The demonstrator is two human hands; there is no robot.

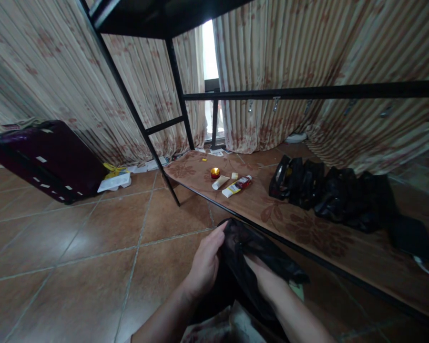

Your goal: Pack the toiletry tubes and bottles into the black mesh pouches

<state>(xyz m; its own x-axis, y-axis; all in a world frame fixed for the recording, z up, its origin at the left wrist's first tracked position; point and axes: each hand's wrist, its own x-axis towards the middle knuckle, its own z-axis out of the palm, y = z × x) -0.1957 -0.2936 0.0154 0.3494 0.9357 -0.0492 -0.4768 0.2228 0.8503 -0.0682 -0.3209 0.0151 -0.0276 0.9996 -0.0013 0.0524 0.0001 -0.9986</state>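
Observation:
In front of my body a thin, partly see-through black bag (243,243) hangs low beside the bed edge. My left hand (206,257) grips its left rim, thumb on top and fingers curled. My right hand (264,276) reaches into the bag up to about the wrist, so its fingers are hidden under the dark material. On the brown patterned board beyond lie a pale tube (220,182), a tube with red and yellow print (237,186), a small block (234,176) and a round red and gold container (215,173).
Several black bags (307,183) stand in a row on the board (271,209), beside a dark flat item (413,238) with a white cable. Black metal bed posts (128,102) and a rail (307,90) frame it. A purple suitcase (46,162) stands left on the tiles.

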